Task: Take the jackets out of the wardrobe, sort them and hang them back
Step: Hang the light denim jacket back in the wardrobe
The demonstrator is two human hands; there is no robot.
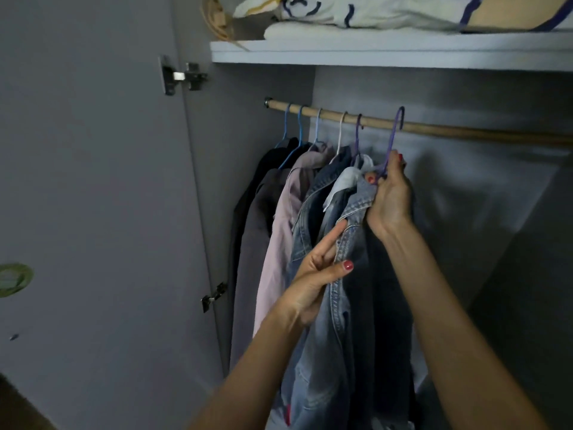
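Head view: right hand (pixel 389 193) grips the purple hanger (pixel 391 141) at one o'clock, likely to steady its hook on the rail (pixel 465 131); left hand (pixel 313 274) pinches the denim jacket (pixel 350 243) front edge, centre, keeping it straight.

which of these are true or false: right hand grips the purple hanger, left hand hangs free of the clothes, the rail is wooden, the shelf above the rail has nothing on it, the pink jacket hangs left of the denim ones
1. The right hand grips the purple hanger. True.
2. The left hand hangs free of the clothes. False: it pinches the front edge of the denim jacket.
3. The rail is wooden. True.
4. The shelf above the rail has nothing on it. False: folded white fabric with dark blue lines lies on it.
5. The pink jacket hangs left of the denim ones. True.
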